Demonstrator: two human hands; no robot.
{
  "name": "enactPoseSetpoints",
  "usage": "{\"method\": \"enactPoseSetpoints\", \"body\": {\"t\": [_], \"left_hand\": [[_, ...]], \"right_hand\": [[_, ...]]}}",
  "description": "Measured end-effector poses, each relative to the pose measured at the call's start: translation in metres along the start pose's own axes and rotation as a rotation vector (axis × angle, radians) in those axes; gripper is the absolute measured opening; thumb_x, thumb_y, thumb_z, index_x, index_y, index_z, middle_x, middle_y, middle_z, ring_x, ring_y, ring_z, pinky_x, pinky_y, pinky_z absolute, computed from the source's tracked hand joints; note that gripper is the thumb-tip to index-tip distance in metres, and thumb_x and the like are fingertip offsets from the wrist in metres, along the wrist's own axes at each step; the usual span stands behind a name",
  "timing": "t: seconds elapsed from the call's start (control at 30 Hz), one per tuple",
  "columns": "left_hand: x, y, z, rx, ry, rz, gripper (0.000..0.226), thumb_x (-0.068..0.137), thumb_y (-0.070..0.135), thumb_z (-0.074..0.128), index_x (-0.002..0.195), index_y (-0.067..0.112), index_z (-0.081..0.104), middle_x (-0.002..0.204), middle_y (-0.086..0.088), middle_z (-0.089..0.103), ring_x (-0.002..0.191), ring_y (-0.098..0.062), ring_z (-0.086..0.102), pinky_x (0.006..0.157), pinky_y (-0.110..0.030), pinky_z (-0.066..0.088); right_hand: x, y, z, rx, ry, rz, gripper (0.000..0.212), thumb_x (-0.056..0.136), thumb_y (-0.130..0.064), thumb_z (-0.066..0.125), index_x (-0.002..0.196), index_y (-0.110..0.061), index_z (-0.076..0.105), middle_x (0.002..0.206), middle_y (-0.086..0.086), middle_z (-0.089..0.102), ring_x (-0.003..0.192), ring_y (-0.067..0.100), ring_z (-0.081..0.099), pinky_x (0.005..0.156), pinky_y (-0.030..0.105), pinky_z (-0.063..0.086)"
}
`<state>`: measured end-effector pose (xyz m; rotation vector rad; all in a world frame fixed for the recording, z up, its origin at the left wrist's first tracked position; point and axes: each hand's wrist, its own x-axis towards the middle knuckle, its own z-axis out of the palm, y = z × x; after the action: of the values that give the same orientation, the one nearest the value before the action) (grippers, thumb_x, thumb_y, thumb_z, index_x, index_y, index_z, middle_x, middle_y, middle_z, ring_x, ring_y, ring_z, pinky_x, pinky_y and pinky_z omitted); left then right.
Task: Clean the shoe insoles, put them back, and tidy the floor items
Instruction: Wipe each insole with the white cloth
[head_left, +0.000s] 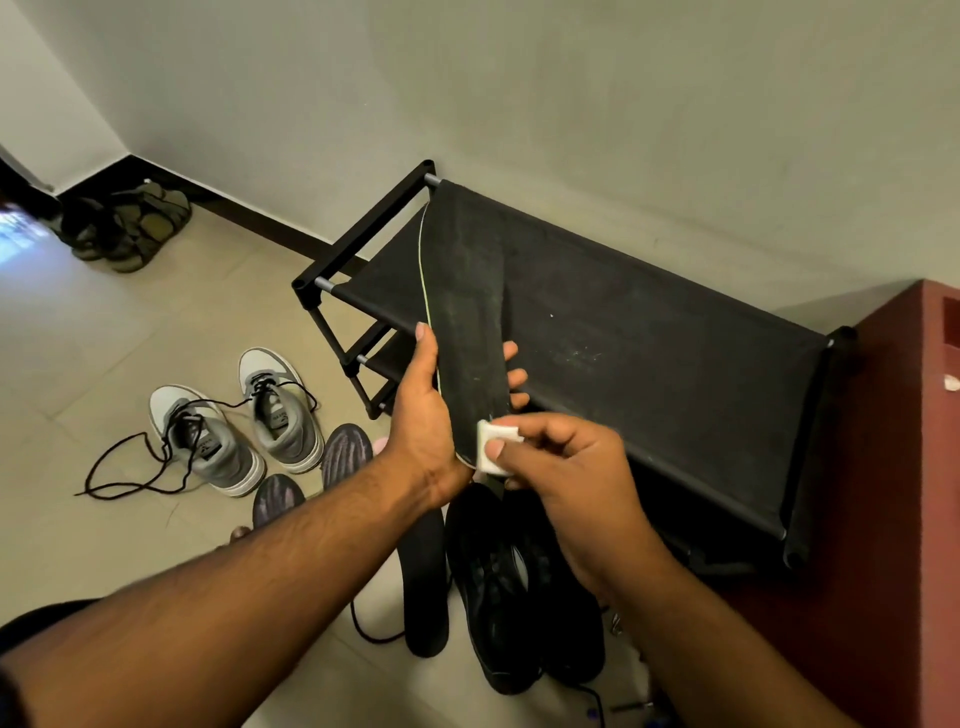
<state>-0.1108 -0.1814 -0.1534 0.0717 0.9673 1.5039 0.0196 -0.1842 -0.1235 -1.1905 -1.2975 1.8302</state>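
Note:
My left hand (428, 415) grips a long black insole (462, 291) near its heel end and holds it upright in front of the shoe rack. My right hand (561, 462) pinches a small folded white wipe (491, 452) against the insole's lower end. On the floor below lie another black insole (423, 582) and a pair of black shoes (514, 592). Left of them stand two grey sneakers (234, 426) with loose black laces, and two dark ribbed insoles (345, 452) lie next to them.
A black fabric shoe rack (649, 353) stands against the wall. A dark red cabinet (893, 467) fills the right side. Olive sandals (130, 223) sit in the far left corner. A black cord (371, 631) lies on the tiled floor near my arms.

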Motion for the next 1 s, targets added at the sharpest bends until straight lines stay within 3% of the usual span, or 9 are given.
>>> {"method": "enactPoseSetpoints", "body": {"t": [0.1, 0.2, 0.33, 0.5, 0.63, 0.73, 0.83, 0.9, 1.0], "left_hand": [[-0.001, -0.001, 0.001, 0.022, -0.009, 0.016, 0.081, 0.09, 0.072, 0.03, 0.104, 0.005, 0.074, 0.106, -0.013, 0.072, 0.085, -0.022, 0.067, 0.09, -0.041, 0.051], [-0.003, -0.004, 0.002, 0.035, 0.001, 0.028, 0.079, 0.092, 0.07, 0.029, 0.112, 0.006, 0.07, 0.116, -0.012, 0.07, 0.092, -0.023, 0.067, 0.094, -0.041, 0.05], [-0.004, -0.007, 0.001, 0.052, 0.036, 0.015, 0.08, 0.091, 0.07, 0.032, 0.121, 0.004, 0.065, 0.122, -0.01, 0.068, 0.096, -0.022, 0.067, 0.096, -0.039, 0.05], [-0.006, -0.009, 0.002, 0.019, 0.053, -0.032, 0.074, 0.089, 0.067, 0.041, 0.109, 0.002, 0.069, 0.096, -0.013, 0.071, 0.08, -0.023, 0.068, 0.086, -0.04, 0.053], [-0.008, -0.011, 0.004, -0.031, 0.041, 0.023, 0.062, 0.094, 0.056, 0.041, 0.111, 0.004, 0.071, 0.113, -0.018, 0.068, 0.088, -0.028, 0.065, 0.09, -0.045, 0.052], [-0.01, -0.013, 0.007, -0.018, 0.02, 0.014, 0.065, 0.096, 0.052, 0.034, 0.086, 0.006, 0.079, 0.096, -0.017, 0.071, 0.077, -0.027, 0.067, 0.073, -0.039, 0.059], [-0.009, -0.014, 0.006, 0.002, 0.015, 0.014, 0.068, 0.095, 0.054, 0.033, 0.082, 0.006, 0.079, 0.095, -0.015, 0.071, 0.078, -0.025, 0.065, 0.079, -0.037, 0.054], [-0.008, -0.013, 0.003, 0.006, 0.012, 0.02, 0.072, 0.095, 0.06, 0.032, 0.087, 0.006, 0.079, 0.097, -0.015, 0.07, 0.079, -0.024, 0.065, 0.08, -0.038, 0.053], [-0.007, -0.01, 0.002, 0.02, -0.02, -0.002, 0.087, 0.085, 0.078, 0.033, 0.099, 0.001, 0.07, 0.089, -0.017, 0.067, 0.076, -0.025, 0.064, 0.078, -0.039, 0.053]], "right_hand": [[0.009, -0.004, -0.014, -0.074, 0.08, -0.051, 0.015, 0.079, 0.003, 0.071, 0.08, -0.012, 0.075, 0.07, 0.011, 0.072, 0.061, 0.015, 0.064, 0.058, 0.022, 0.051], [0.011, 0.005, -0.013, -0.279, 0.092, -0.088, 0.016, 0.08, -0.003, 0.071, 0.075, -0.017, 0.075, 0.071, 0.026, 0.065, 0.059, 0.023, 0.054, 0.058, 0.035, 0.047], [-0.002, 0.013, 0.003, -0.188, 0.011, -0.034, 0.014, 0.079, -0.002, 0.072, 0.081, -0.015, 0.076, 0.07, 0.016, 0.07, 0.061, 0.021, 0.062, 0.061, 0.037, 0.053], [0.004, -0.002, -0.005, 0.037, 0.006, 0.041, 0.013, 0.079, 0.003, 0.07, 0.083, -0.009, 0.075, 0.077, 0.011, 0.074, 0.066, 0.016, 0.067, 0.06, 0.023, 0.053], [0.015, -0.003, -0.023, -0.158, 0.136, -0.025, 0.014, 0.08, 0.001, 0.07, 0.076, -0.013, 0.074, 0.071, 0.008, 0.073, 0.066, 0.02, 0.069, 0.062, 0.027, 0.057], [0.015, 0.005, -0.017, -0.364, 0.133, -0.092, 0.016, 0.081, -0.003, 0.07, 0.076, -0.018, 0.074, 0.068, 0.0, 0.072, 0.063, 0.011, 0.067, 0.061, 0.022, 0.054], [0.008, 0.016, -0.007, -0.45, 0.084, -0.134, 0.011, 0.082, -0.008, 0.07, 0.081, -0.018, 0.075, 0.071, 0.003, 0.072, 0.067, 0.02, 0.069, 0.066, 0.032, 0.059], [0.003, 0.015, -0.002, -0.336, 0.007, -0.084, 0.014, 0.081, -0.005, 0.071, 0.086, -0.017, 0.076, 0.074, 0.008, 0.073, 0.073, 0.031, 0.07, 0.072, 0.042, 0.06], [0.003, 0.0, -0.004, -0.06, -0.074, -0.014, 0.017, 0.079, 0.005, 0.07, 0.089, -0.007, 0.076, 0.079, 0.007, 0.075, 0.07, 0.017, 0.07, 0.063, 0.024, 0.056]]}}
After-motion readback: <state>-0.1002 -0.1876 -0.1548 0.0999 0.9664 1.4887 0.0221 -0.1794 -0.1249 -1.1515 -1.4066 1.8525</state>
